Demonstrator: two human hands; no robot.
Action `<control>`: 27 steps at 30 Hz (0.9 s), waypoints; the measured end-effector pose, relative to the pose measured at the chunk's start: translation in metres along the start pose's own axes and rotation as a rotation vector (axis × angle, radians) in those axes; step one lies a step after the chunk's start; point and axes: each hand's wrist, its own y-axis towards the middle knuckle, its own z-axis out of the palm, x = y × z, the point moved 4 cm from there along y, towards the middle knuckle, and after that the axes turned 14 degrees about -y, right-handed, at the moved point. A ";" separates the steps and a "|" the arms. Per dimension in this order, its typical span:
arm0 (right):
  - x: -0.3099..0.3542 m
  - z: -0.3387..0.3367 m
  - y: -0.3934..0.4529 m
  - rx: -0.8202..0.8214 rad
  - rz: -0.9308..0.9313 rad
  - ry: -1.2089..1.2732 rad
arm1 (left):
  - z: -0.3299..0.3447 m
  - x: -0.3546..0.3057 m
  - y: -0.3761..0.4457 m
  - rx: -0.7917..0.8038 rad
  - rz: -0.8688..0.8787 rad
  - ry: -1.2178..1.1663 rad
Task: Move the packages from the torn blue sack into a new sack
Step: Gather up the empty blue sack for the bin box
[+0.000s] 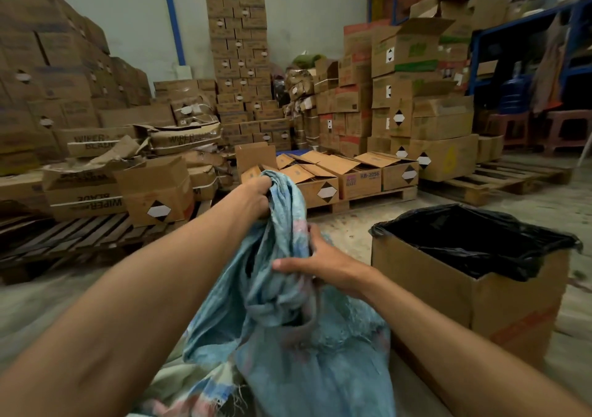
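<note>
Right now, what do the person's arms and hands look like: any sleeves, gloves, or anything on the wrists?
Both arms are bare as far up as the picture shows, with no sleeves in view. The left hand and right hand wear no gloves, and no watch, band or ring shows on either.

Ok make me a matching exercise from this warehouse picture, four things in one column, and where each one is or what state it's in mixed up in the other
Things:
1. left hand
2. right hand
3. black liner bag
4. wiper blade cartons

Places or states:
A. lines the open cardboard box at the right
B. grips the bunched top of the blue sack, held high
C. crushed and stacked on a pallet at the left
D. holds the sack's gathered neck lower down, nearer the camera

Pairs: 1-B, 2-D, 3-A, 4-C
</note>
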 end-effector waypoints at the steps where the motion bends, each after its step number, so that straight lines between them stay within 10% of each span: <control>1: -0.004 0.008 0.000 0.054 0.001 0.055 | 0.002 0.003 0.007 0.034 -0.024 -0.004; 13: -0.014 0.029 0.030 -0.117 -0.023 0.421 | -0.018 0.006 -0.047 0.638 -0.114 0.552; 19: -0.007 0.036 0.028 -0.059 -0.212 0.335 | -0.039 -0.009 -0.038 0.199 0.471 0.616; 24: -0.044 -0.018 0.015 -0.773 -0.080 -0.382 | -0.063 -0.024 -0.058 0.257 0.476 0.613; 27: -0.074 -0.028 0.021 -0.507 0.033 -0.446 | -0.078 -0.030 -0.065 0.267 0.418 0.523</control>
